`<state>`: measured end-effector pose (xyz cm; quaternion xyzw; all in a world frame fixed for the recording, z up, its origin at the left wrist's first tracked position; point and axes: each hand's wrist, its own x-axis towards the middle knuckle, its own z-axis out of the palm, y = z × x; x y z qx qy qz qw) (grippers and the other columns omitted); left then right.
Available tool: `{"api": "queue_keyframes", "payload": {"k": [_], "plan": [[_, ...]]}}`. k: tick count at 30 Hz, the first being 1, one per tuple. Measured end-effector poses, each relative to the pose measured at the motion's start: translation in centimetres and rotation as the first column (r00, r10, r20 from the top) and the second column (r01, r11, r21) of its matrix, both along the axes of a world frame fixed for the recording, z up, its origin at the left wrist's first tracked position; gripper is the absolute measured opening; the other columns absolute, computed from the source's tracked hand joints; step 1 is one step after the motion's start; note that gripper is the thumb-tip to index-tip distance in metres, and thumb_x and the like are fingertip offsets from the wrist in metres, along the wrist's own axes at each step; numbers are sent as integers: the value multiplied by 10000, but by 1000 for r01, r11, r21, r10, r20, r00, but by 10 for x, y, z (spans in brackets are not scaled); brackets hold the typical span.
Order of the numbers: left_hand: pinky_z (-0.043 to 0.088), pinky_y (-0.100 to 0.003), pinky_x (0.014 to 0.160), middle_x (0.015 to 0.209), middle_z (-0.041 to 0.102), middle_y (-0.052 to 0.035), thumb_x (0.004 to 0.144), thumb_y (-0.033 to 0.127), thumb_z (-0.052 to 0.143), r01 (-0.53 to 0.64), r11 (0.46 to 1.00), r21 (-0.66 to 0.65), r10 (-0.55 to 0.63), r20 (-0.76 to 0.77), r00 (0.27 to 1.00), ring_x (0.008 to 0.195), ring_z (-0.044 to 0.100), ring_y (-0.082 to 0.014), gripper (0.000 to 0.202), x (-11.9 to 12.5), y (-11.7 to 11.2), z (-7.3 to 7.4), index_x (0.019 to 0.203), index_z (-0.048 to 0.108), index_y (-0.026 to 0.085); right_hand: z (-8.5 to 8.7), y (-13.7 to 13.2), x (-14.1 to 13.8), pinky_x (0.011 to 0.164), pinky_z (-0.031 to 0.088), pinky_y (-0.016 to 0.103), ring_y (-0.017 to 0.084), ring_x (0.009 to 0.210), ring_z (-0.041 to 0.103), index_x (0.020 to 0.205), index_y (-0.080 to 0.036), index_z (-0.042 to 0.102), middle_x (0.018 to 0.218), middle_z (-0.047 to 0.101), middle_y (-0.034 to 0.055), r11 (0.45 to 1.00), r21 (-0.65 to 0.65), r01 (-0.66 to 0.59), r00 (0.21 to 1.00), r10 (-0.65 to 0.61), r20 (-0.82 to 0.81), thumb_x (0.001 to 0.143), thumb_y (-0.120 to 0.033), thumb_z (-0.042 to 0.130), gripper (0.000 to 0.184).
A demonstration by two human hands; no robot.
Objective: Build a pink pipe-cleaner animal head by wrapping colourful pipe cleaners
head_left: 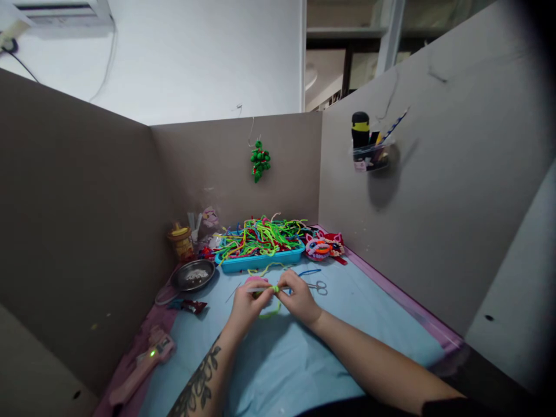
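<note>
Both hands meet over the middle of the blue cloth, fingertips close together. My left hand is closed in a pinch on a thin pale stick and on one side of a small bright green strand that looks like a fuzzy pipe cleaner. From the other side, my right hand pinches the same strand. Its loose green tail hangs below the fingers. Behind the left fingers shows part of a pink piece. Scissors lie just right of my right hand, their blades partly hidden by it.
A blue tray heaped with colourful strands stands at the back. Left of it are a metal dish with small pale bits and a jar. A lit pink glue gun lies front left. Woven pieces sit back right. Grey partitions enclose three sides.
</note>
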<state>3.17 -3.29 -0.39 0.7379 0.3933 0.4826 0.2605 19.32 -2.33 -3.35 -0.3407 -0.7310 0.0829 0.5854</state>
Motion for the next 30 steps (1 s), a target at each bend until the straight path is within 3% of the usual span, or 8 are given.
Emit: {"api": "queue_keyframes", "payload": {"k": [1, 5, 9, 11, 15, 17, 23, 30], "plan": [[510, -293, 728, 812, 717, -78, 751, 276, 621, -3, 999, 35, 4, -26, 1000, 785, 656, -198, 157, -1, 0, 0, 793, 702, 147, 0, 0, 1, 661, 401, 280, 157, 719, 477, 755, -197, 517, 750, 509, 10, 999, -33, -31, 1000, 31, 3, 727, -148, 606, 106], [509, -291, 733, 858, 714, -80, 786, 247, 578, 33, 985, 171, -12, -125, 992, 804, 652, -186, 145, -6, 2, -1, 831, 690, 166, 5, 0, 10, 695, 438, 283, 152, 769, 517, 1090, -187, 491, 949, 562, 53, 957, -201, -209, 978, 209, -19, 727, -254, 647, 401], [503, -288, 743, 837, 711, -71, 803, 226, 563, 142, 956, 256, -88, -210, 974, 788, 646, -170, 133, -8, 2, 0, 856, 675, 176, 11, 7, 20, 718, 424, 287, 156, 780, 547, 891, -167, 619, 809, 605, 42, 898, -323, -300, 949, 316, -3, 873, -366, 461, 255], [499, -295, 759, 809, 708, -66, 810, 219, 556, 193, 939, 283, -128, -233, 964, 763, 643, -161, 128, -7, 1, 0, 852, 670, 179, 11, 12, 24, 649, 419, 269, 139, 678, 537, 751, -155, 635, 690, 583, 23, 819, -443, -365, 918, 396, -24, 867, -439, 456, 355], [496, -298, 755, 789, 704, -70, 825, 221, 537, 270, 915, 299, -186, -280, 942, 746, 638, -160, 139, -5, 0, 1, 845, 668, 179, 6, 20, 29, 518, 383, 222, 96, 521, 481, 666, -142, 619, 577, 542, -13, 529, -661, -532, 808, 552, -209, 756, -515, 587, 385], [497, -286, 726, 799, 701, -76, 830, 226, 532, 290, 913, 288, -206, -288, 935, 751, 634, -161, 147, -5, 0, 2, 863, 667, 176, 3, 22, 31, 503, 372, 209, 86, 505, 475, 655, -140, 620, 569, 550, -17, 443, -682, -582, 772, 566, -291, 706, -504, 648, 368], [494, -280, 708, 791, 699, -81, 825, 250, 560, 301, 912, 279, -217, -292, 931, 746, 633, -162, 145, -5, -2, 3, 868, 673, 169, 1, 22, 33, 472, 350, 193, 73, 473, 463, 667, -130, 624, 534, 558, -24, 290, -669, -684, 692, 548, -470, 636, -450, 730, 338], [487, -294, 737, 801, 706, -80, 834, 230, 553, 370, 881, 297, -265, -337, 903, 772, 635, -168, 148, -5, -1, 3, 891, 681, 182, 5, 19, 38, 468, 362, 191, 76, 492, 500, 743, -92, 680, 620, 627, 32, 157, -742, -651, 646, 627, -435, 697, -460, 672, 372]]}}
